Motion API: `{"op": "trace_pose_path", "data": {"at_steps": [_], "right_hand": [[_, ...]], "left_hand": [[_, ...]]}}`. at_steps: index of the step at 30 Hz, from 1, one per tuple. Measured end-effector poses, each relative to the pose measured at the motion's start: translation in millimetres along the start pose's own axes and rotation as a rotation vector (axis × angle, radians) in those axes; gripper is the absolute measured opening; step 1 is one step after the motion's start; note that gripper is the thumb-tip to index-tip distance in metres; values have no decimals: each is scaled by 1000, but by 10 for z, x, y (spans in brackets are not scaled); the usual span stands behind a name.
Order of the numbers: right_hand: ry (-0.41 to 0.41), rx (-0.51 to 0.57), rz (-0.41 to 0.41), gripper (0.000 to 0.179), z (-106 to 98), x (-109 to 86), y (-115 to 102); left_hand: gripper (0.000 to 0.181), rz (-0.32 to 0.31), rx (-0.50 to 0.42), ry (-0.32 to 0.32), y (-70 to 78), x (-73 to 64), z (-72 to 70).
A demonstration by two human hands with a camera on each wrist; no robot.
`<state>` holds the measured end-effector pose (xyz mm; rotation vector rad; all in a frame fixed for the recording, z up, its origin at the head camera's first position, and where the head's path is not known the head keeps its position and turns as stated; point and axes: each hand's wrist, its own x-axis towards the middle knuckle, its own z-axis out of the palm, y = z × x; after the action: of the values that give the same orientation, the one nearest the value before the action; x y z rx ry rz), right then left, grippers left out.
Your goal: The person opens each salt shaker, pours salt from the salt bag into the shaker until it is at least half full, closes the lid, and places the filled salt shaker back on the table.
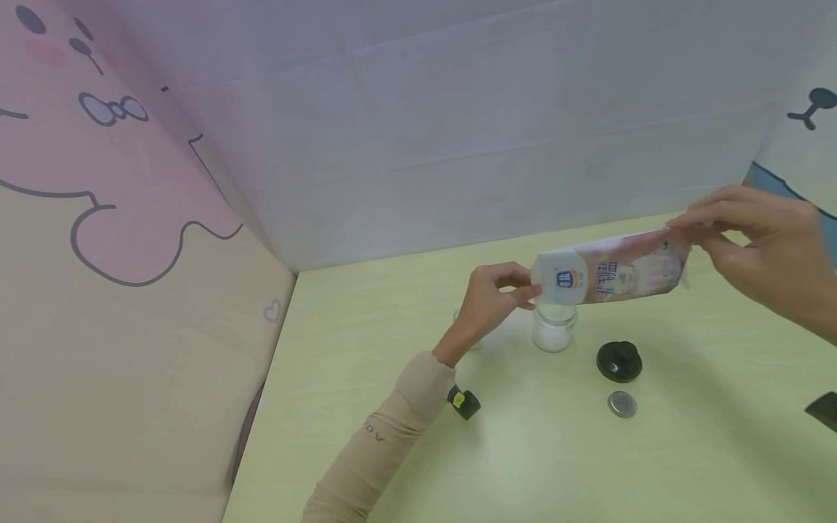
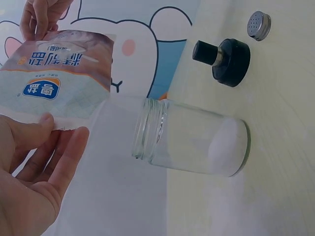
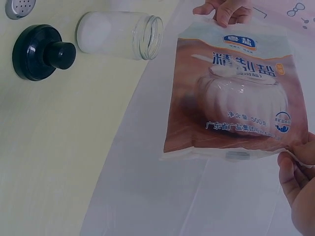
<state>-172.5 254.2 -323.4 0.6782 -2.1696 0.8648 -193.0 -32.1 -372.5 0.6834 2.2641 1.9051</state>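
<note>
Biggest thing is the pale wall (image 1: pixel 405 145) at the back; the tabletop (image 1: pixel 353 349) runs right up to it, so not much slack behind, but plenty of bare surface to the left and toward the person. The bag (image 1: pixel 628 269) is up in the air, stretched sideways between two hands, one end just over the jar (image 1: pixel 554 335). Can't tell if they touch. Left hand (image 1: pixel 497 290) has its fingers pinching the end by the jar, right hand (image 1: pixel 768 240) has its fingers pinching the far corner. Both are edge grips, so I'd guess a slip or sudden tilt means a spill, or the sagging bag bumps the jar over. The jar is upright with white powder in the bottom; its mouth looks kinda narrow next to the bag. Black lid (image 1: pixel 618 361) sits right of the jar, clear of it, and the little metal cap (image 1: pixel 622 404) lies just beside that, where any stray powder might land.
</note>
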Motion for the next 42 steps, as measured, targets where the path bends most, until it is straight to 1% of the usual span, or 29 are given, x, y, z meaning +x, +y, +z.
{"op": "trace_pose_path", "data": {"at_steps": [19,33,42], "right_hand": [[-25,-28,-10,29,-16,12,28],[-2,-31,-24,29,3,5,22],[3,-28,0,32,5,17,-12]], "left_hand": [[6,-23,8,12,-29,1,13],[5,-32,14,9,-22,-3,20],[5,-34,16,12,-5,-5,17]]}}
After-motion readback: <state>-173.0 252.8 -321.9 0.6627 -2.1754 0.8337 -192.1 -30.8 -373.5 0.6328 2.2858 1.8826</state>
